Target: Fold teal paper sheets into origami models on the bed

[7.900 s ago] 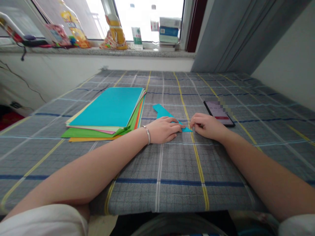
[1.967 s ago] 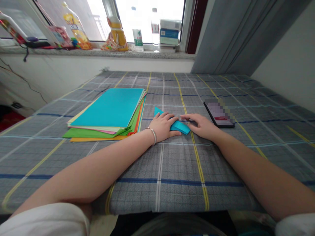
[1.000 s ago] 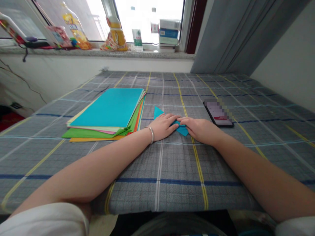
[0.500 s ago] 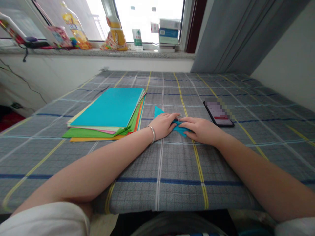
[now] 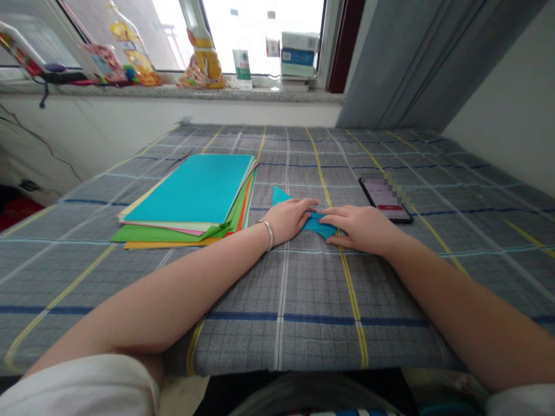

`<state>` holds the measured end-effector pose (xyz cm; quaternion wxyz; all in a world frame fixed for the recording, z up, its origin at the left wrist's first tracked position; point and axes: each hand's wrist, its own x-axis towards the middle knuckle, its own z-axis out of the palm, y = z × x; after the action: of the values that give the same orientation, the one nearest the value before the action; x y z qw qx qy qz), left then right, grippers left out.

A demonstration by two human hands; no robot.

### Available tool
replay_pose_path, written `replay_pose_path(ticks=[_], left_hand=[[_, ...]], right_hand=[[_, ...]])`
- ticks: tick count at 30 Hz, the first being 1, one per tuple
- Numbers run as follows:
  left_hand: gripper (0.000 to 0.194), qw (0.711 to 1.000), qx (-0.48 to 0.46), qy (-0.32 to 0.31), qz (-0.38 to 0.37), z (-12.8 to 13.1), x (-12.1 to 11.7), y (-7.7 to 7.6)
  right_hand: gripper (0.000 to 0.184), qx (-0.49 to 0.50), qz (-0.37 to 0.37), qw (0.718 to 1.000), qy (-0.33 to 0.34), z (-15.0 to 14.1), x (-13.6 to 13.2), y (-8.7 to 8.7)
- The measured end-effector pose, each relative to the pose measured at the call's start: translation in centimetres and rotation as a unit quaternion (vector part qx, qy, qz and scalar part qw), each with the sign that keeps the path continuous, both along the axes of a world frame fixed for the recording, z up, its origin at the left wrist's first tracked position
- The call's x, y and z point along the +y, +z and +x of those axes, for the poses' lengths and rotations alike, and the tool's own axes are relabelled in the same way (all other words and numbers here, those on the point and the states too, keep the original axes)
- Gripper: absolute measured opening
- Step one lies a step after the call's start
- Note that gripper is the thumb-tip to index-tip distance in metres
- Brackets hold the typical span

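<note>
A small folded piece of blue paper lies on the checked tablecloth between my hands, one pointed corner showing to the left. My left hand, with a silver bangle at its wrist, presses on the paper's left part, fingers bent over it and hiding its middle. From the right, my right hand grips the paper's right end between its thumb and fingers. The fingertips of both hands are close together over the paper.
Left of my hands lies a stack of coloured paper, blue on top. A phone lies to the right on the tablecloth. Bottles and boxes stand on the windowsill.
My right hand has shifted slightly to the right, and more of the blue paper shows between the hands. My left hand stays nearly in place.
</note>
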<state>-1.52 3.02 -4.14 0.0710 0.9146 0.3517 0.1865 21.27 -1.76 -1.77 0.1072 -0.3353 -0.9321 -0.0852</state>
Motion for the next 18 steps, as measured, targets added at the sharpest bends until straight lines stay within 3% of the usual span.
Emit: replay_pose_path(ticks=[8, 13, 18], left_hand=[[0.03, 0.999, 0.024, -0.024, 0.023, 0.16, 0.19, -0.05], [0.028, 0.998, 0.023, -0.058, 0.026, 0.16, 0.37, -0.1], [0.03, 0.999, 0.019, -0.033, 0.011, 0.17, 0.35, -0.13]], right_hand=[[0.025, -0.055, 0.055, 0.997, -0.002, -0.96, -0.18, -0.43], [0.027, -0.023, 0.032, 0.999, -0.007, -0.86, 0.01, -0.45], [0.032, -0.002, 0.0, 1.0, 0.022, -0.34, -0.03, 0.25]])
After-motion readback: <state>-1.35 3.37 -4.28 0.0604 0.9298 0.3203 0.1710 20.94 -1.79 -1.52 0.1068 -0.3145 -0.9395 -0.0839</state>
